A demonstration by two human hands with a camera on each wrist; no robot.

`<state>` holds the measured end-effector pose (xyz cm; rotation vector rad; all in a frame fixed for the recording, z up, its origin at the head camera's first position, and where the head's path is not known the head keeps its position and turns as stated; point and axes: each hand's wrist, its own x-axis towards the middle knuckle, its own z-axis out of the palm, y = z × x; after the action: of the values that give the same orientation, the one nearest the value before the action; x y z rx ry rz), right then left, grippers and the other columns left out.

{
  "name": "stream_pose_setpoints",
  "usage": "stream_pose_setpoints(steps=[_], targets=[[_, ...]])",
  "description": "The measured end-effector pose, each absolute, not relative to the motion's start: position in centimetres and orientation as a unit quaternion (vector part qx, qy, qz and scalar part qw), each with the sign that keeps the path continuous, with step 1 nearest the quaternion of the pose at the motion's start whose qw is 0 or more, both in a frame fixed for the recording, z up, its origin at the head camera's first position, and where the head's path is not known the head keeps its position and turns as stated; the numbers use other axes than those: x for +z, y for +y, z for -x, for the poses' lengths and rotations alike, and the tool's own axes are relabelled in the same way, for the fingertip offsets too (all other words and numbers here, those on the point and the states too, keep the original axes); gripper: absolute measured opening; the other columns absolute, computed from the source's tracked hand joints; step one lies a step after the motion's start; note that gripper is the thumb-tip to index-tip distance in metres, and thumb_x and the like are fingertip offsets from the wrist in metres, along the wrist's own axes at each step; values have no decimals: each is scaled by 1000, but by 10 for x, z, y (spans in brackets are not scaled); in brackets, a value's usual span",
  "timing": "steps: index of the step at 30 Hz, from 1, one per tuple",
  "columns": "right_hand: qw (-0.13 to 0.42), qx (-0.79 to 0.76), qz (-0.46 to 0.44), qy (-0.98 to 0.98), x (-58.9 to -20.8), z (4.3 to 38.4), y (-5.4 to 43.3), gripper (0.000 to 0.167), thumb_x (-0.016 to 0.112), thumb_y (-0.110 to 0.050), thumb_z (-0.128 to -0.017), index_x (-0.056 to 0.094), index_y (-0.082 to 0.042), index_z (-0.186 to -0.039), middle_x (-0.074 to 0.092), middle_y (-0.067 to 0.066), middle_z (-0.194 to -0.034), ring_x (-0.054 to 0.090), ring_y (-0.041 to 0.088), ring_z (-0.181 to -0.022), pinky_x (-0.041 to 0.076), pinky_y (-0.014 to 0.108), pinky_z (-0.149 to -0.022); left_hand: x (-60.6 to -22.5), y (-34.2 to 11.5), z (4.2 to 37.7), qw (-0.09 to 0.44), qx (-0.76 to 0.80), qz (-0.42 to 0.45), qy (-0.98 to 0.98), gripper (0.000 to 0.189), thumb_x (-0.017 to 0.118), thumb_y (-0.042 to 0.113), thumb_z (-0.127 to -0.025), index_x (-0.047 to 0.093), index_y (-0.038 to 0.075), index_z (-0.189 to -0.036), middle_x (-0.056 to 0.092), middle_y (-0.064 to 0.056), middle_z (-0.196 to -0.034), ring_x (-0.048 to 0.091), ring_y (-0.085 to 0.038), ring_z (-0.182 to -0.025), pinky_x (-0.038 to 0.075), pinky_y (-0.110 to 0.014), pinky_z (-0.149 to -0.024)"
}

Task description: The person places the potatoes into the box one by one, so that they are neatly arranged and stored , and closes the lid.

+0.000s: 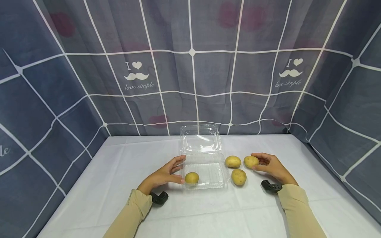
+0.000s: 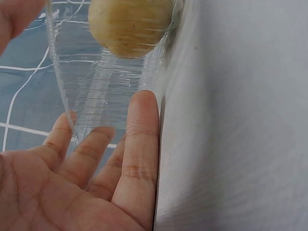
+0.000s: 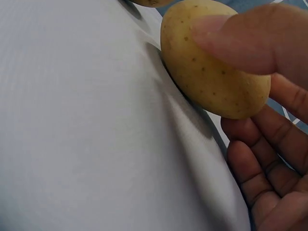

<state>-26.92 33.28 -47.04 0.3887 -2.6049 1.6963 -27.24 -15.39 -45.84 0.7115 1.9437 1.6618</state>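
An open clear plastic clamshell box (image 1: 208, 170) lies on the white cloth, its lid (image 1: 200, 140) folded back toward the curtain. One potato (image 1: 191, 178) sits in the front left corner of the tray part. Against the box's left side rests my left hand (image 1: 164, 174), thumb and fingers spread along the wall; the left wrist view shows the fingertips (image 2: 144, 106) at the clear plastic. To the right of the box, my right hand (image 1: 272, 166) holds a yellow potato (image 3: 211, 62) between thumb and fingers, low over the cloth.
Two more potatoes, an upper one (image 1: 233, 161) and a lower one (image 1: 238, 177), lie between the box and my right hand. A grey checked curtain (image 1: 214, 72) stands behind the table and along both sides. White cloth (image 1: 190, 215) covers the table.
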Motion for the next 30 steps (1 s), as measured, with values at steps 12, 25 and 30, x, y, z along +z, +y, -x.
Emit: stream_pose_setpoints(steps=[12, 25, 30], targets=[[46, 522, -88, -847, -463, 271, 328, 54, 89, -2, -88, 66, 14, -134, 76, 7, -116, 67, 4, -92, 57, 15, -81, -457, -155, 274, 241, 606, -257, 713, 106, 86, 11, -92, 17, 4, -172, 14, -21, -179, 20, -48, -162, 41, -56, -124], [64, 509, -107, -852, -441, 267, 317, 52, 90, -6, -88, 69, 10, -134, 76, 0, -118, 67, -1, -100, 58, 18, -89, -458, -154, 272, 240, 604, -253, 716, 105, 87, 10, -92, 19, 5, -171, 15, -21, -179, 20, -48, -162, 42, -55, -123], [62, 525, -118, -840, -435, 265, 309, 53, 88, -3, -90, 66, 13, -135, 75, 18, -125, 68, -3, -101, 59, 19, -90, -458, -154, 272, 241, 606, -252, 715, 104, 86, 9, -93, 19, 4, -171, 14, -21, -179, 19, -48, -162, 42, -55, -124]])
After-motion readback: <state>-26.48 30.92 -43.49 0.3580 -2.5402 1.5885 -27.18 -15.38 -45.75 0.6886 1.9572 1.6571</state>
